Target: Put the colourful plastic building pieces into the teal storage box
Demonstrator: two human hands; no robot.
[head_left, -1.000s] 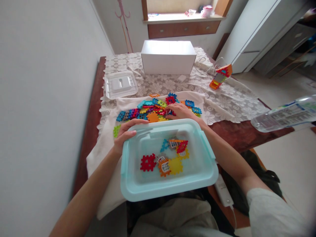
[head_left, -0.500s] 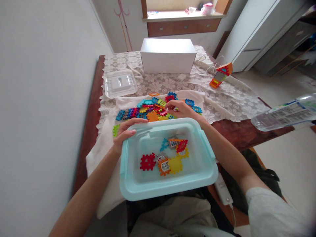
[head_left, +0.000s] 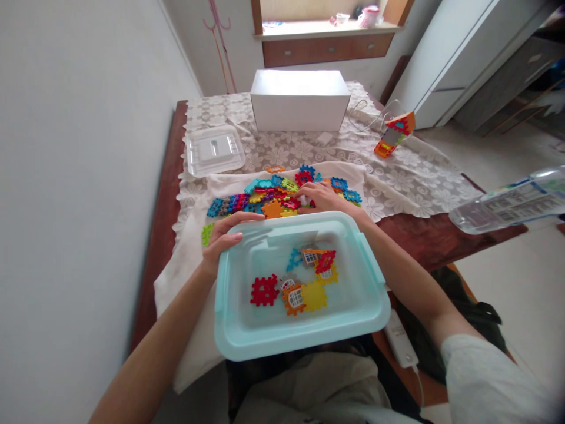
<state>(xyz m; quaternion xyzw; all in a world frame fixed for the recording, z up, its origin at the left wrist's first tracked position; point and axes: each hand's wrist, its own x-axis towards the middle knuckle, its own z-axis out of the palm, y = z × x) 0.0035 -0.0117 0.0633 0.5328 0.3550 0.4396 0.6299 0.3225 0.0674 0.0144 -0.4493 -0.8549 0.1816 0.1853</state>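
My left hand (head_left: 227, 234) grips the far left corner of a pale turquoise plastic bin (head_left: 260, 341), which tilts toward me at the table's near edge. Inside the bin lie several interlocking building tiles, among them a red tile (head_left: 263, 290), a yellow tile (head_left: 314, 295) and an orange tile with a white window (head_left: 293, 298). Beyond the bin's far rim, my right hand (head_left: 321, 196) reaches into a heap of colourful tiles (head_left: 272, 209) on a white cloth. Its fingers bend down among the tiles, and whether they hold one is hidden.
A white box (head_left: 300, 109) stands at the back, with a clear lid (head_left: 215, 150) to its left. An assembled tile model (head_left: 394, 135) is at the right, near a cable. A large plastic bottle (head_left: 507, 200) lies at the right edge. A wall (head_left: 88, 147) borders the left.
My right hand has lowered slightly, its fingers now deeper among the tiles. My left hand and the bin have stayed nearly still.
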